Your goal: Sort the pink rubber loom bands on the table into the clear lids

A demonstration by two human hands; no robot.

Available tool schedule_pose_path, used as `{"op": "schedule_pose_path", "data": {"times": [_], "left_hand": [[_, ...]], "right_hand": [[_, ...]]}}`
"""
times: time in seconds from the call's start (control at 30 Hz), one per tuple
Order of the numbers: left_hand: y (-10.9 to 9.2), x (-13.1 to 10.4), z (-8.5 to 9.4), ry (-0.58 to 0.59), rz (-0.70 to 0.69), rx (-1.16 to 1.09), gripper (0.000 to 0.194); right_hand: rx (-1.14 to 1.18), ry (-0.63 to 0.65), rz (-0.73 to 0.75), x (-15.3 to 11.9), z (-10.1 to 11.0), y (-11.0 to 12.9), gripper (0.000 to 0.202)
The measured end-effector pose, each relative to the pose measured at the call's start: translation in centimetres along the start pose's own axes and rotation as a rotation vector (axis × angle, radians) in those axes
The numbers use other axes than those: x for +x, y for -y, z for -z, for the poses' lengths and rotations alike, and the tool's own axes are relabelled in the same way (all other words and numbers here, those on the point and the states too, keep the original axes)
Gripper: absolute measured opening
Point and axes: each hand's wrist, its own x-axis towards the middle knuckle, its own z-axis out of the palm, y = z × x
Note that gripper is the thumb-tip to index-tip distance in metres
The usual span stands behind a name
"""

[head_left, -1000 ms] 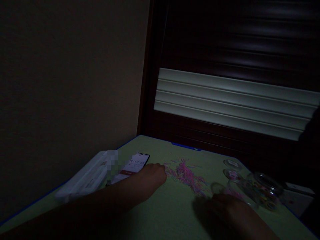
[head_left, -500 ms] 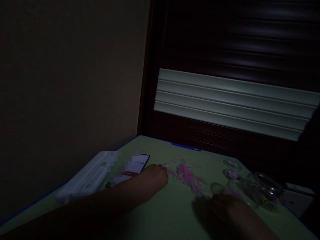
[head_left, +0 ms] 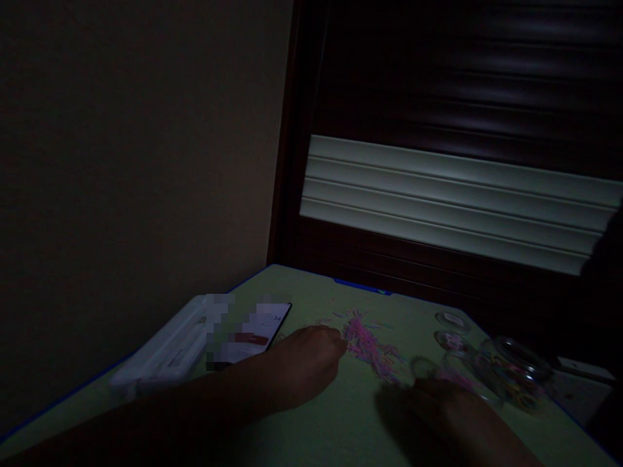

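A loose pile of thin, mostly pink bands (head_left: 365, 347), which look like small rubber bands, lies mid-table. At the pile's left edge is my left hand (head_left: 311, 363), palm down with its fingers curled in; anything between the fingertips is hidden. To the right of the pile, my right hand (head_left: 450, 412) is closed against the near side of a clear container (head_left: 460, 375) with pink bits inside. The container appears tilted, its faint round rim facing the pile. Dim light hides most of the right fingers.
A wide clear jar (head_left: 518, 373) of colourful bands stands at the right. Behind are a small round container (head_left: 451, 340) and a clear lid (head_left: 452, 320). A phone (head_left: 256, 334) and a white case (head_left: 168, 347) lie left on the green table (head_left: 316, 434).
My left hand has moved a little to the right, closer against the pile. My right hand and the clear container look nearly the same.
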Motion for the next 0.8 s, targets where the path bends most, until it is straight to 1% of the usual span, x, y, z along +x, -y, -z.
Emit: {"op": "schedule_pose_path", "data": {"times": [0.13, 0.27, 0.4, 0.5, 0.63, 0.8], "left_hand": [[-0.2, 0.3, -1.2, -0.108, -0.020, -0.143, 0.012], [-0.7, 0.6, -2.7, -0.138, 0.019, -0.324, 0.010], [-1.5, 0.8, -3.8, -0.170, 0.069, -0.433, 0.009], [-2.0, 0.9, -4.2, -0.198, 0.083, -0.490, 0.010], [-2.5, 0.8, -4.2, -0.211, 0.089, -0.566, 0.009], [-2.5, 0.9, -4.3, -0.204, 0.083, -0.674, 0.009]], "right_hand": [[-0.001, -0.010, 0.007, 0.0, -0.1, -0.1, 0.018], [0.005, -0.043, 0.024, 0.0, -0.1, -0.2, 0.016], [0.004, -0.062, 0.045, 0.0, -0.3, -0.3, 0.016], [0.015, -0.091, 0.045, 0.0, -0.5, -0.4, 0.014], [0.023, -0.144, 0.051, 0.1, -0.8, -0.5, 0.015], [0.029, -0.133, 0.076, 0.1, -1.1, -0.7, 0.016]]}}
